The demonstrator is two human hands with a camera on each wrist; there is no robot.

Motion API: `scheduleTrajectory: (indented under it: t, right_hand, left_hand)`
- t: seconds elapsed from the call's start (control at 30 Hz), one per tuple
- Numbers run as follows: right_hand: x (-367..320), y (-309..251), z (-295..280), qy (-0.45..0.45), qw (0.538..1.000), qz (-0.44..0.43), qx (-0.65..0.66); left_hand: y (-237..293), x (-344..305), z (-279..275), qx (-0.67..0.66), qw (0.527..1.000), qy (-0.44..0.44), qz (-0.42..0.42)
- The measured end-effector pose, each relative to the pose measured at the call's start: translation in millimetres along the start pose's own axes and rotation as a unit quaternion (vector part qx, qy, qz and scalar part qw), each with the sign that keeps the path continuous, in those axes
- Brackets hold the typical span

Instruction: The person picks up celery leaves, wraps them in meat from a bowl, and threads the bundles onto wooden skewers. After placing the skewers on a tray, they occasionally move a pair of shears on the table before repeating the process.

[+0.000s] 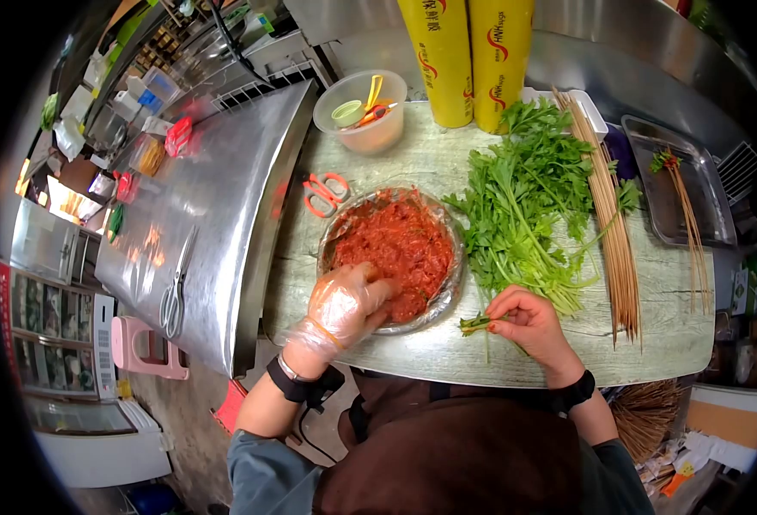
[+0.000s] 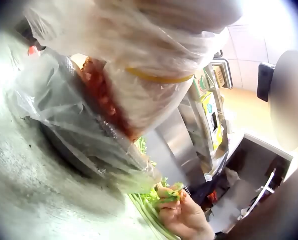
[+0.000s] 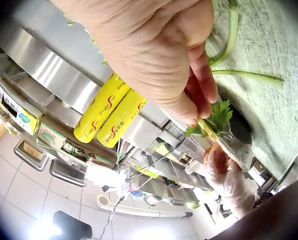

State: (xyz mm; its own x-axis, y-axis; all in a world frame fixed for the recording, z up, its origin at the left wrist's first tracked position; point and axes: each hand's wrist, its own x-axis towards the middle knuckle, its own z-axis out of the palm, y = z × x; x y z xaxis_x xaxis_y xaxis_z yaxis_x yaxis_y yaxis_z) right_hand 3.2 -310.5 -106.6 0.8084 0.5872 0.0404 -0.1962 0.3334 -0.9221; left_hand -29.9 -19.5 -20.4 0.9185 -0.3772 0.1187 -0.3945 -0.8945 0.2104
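Observation:
My left hand (image 1: 344, 302) wears a clear plastic glove with a yellow band round the wrist. Its bent fingers grip into the red minced-looking meat (image 1: 404, 245) at the near left side of a plastic-lined bowl (image 1: 454, 296); the fingertips are partly hidden. To the right of the bowl, my bare right hand (image 1: 528, 324) pinches a short celery sprig (image 1: 474, 325) between thumb and fingers, leaves pointing toward the bowl. In the right wrist view the sprig's leaves (image 3: 220, 116) stick out past the fingertips, with the gloved left hand (image 3: 229, 180) beyond.
A heap of leafy celery (image 1: 524, 197) lies right of the bowl, beside a bundle of wooden skewers (image 1: 610, 257). A metal tray (image 1: 705, 215) holds a few loaded skewers. Orange-handled scissors (image 1: 325, 194), a plastic tub (image 1: 361, 129) and yellow wrap boxes (image 1: 500, 69) stand behind.

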Motion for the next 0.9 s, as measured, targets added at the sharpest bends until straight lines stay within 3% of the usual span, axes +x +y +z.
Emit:
scheduleTrajectory:
  t: [0.33,0.43,0.57,0.67,0.8,0.9]
  right_hand:
    - [0.5,-0.3,-0.1,-0.004,1.000,-0.002,0.003]
    - [0.5,1.1,-0.5,-0.005,1.000,-0.014,0.001]
    - [0.2,0.9,-0.7,-0.007,1.000,-0.010,0.006]
    - [0.4,1.3,-0.6,-0.008,1.000,-0.008,0.008]
    - [-0.4,-0.1,-0.7,-0.008,1.000,0.001,0.009]
    - [0.0,-1.7,0.8,-0.007,1.000,0.003,0.005]
  left_hand:
    - [-5.2,9.2,7.3,-0.050,0.991,0.083,-0.087]
    - [-17.0,12.5,10.1,-0.051,0.980,0.151,-0.122]
    - [-33.4,9.9,13.9,-0.056,0.980,0.111,-0.158]
    - [-32.0,10.4,10.7,-0.106,0.963,0.147,-0.202]
    - [-30.1,11.3,-0.7,-0.033,0.961,0.143,-0.235]
    - [-26.6,9.9,5.9,-0.081,0.974,0.118,-0.174]
